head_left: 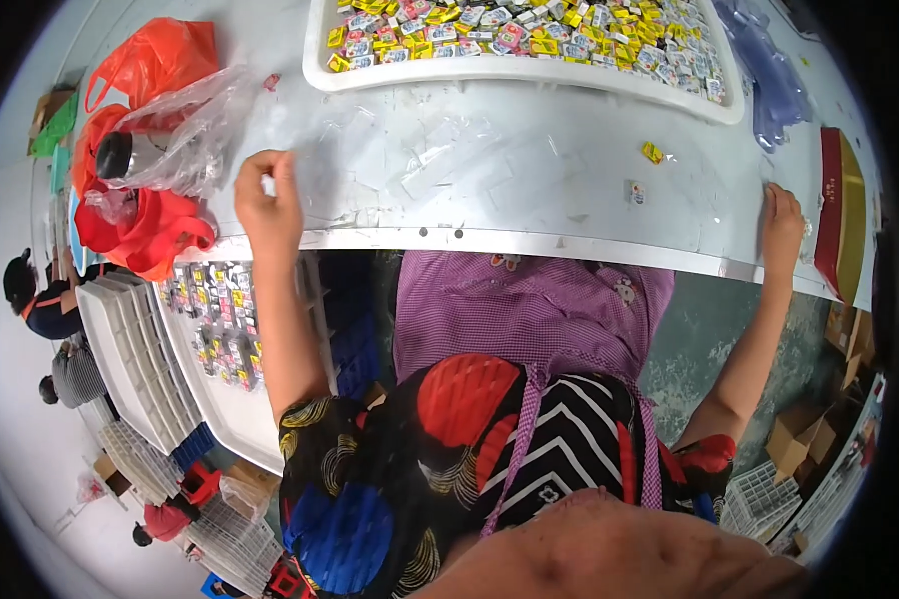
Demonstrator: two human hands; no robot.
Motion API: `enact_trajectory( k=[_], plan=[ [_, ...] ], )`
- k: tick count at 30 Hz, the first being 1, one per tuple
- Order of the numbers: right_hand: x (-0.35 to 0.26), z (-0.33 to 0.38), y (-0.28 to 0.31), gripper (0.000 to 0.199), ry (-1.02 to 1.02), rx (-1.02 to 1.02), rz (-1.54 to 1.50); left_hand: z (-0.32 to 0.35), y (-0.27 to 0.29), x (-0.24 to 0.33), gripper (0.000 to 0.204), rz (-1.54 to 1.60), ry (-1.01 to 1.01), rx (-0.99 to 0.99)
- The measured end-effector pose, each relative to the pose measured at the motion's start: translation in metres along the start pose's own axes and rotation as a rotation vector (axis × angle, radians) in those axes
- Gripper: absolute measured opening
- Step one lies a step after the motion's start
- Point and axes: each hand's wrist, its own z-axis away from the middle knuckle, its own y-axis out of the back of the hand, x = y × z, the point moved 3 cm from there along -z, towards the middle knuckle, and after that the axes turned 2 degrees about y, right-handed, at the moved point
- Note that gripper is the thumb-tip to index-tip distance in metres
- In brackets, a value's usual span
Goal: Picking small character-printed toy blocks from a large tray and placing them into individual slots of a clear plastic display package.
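My left hand [268, 200] rests on the near edge of a pale work table [569, 215], fingers curled loosely with nothing visibly in them, beside several clear plastic sleeves [440, 160] lying flat on the top. My right hand [782, 225] lies flat on the table edge at the right, holding nothing, next to a red and gold box [839, 215]. A white tray [529, 72] full of small yellow and mixed-colour wrapped pieces stands at the far side. One loose yellow piece [652, 152] and a small pale one [635, 192] lie between tray and edge.
Orange-red plastic bags [150, 215] and a clear bag over a dark-capped bottle [130, 155] sit at the left end. Clear bluish packets [769, 75] lie at far right. Below left stand white trays [140, 359] of small packets; people sit on the floor nearby. Cardboard boxes [794, 439] sit lower right.
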Motion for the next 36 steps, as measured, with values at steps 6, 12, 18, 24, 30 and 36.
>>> enact_trajectory(
  k=[6, 12, 18, 24, 30, 36],
  plan=[
    [-0.030, 0.005, 0.010, 0.016, 0.022, 0.072, -0.025, -0.012, 0.018, -0.045, 0.008, -0.603, -0.250, 0.049],
    [-0.052, -0.008, 0.035, 0.021, -0.056, 0.177, -0.149, -0.016, 0.000, -0.081, 0.014, -0.558, -0.093, -0.118],
    [-0.159, -0.074, 0.067, 0.034, 0.227, 0.271, -0.431, -0.006, -0.019, -0.027, 0.024, -0.407, -0.293, -0.182],
    [-0.238, -0.131, 0.044, 0.042, 0.377, 0.199, -0.479, 0.007, -0.044, 0.003, 0.023, -0.225, -0.271, -0.276],
    [-0.277, -0.174, 0.023, 0.044, 0.406, 0.144, -0.353, 0.013, -0.047, 0.024, 0.021, -0.173, -0.257, -0.358],
    [-0.253, -0.200, -0.006, 0.053, 0.213, -0.127, -0.180, -0.029, -0.056, 0.066, 0.022, -0.055, -0.379, -0.309]
  ],
)
